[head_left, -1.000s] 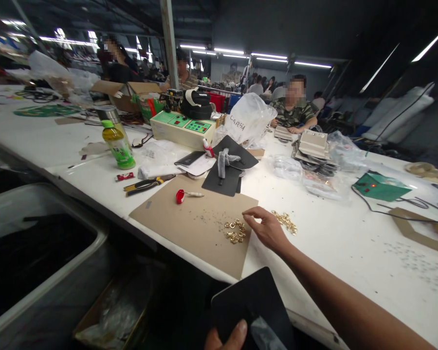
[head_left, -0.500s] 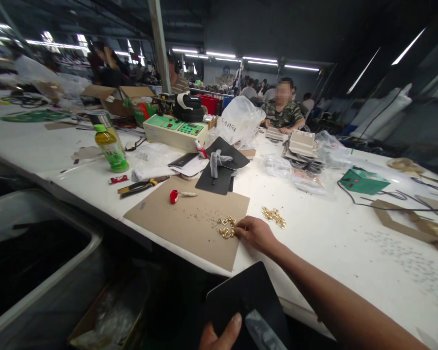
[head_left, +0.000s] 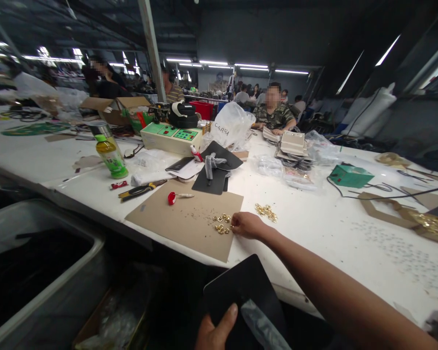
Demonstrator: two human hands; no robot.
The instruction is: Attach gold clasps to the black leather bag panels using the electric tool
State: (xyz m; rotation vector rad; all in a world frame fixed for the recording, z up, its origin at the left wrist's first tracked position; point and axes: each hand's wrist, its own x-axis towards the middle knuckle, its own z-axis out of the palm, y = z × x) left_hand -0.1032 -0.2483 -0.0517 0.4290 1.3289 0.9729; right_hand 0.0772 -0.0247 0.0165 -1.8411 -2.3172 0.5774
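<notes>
At edge of cardboard (head_left: 178, 218), right hand (head_left: 246, 225)

The head camera looks forward and down, close over the white bench (head_left: 314, 223), a dim grey wall (head_left: 255, 34) seemingly distant.

The left hand (head_left: 217, 330) is gripping a black panel (head_left: 237, 284) beside the table's (head_left: 306, 233) near edge, and a grey strip (head_left: 261, 323) is lying across the panel. At the right edge of a brown board (head_left: 178, 228), the right hand (head_left: 245, 225) is hovering or resting next to a cluster of gold rings (head_left: 222, 229); its fingertips are too small to read. Other gold rings (head_left: 266, 212) are lying beyond that edge. A red-ended tool (head_left: 172, 198) is lying inside the board's far edge, which black pieces (head_left: 209, 182) are overlapping. A co-worker in camouflage (head_left: 275, 116) is sitting at the table's far edge.
</notes>
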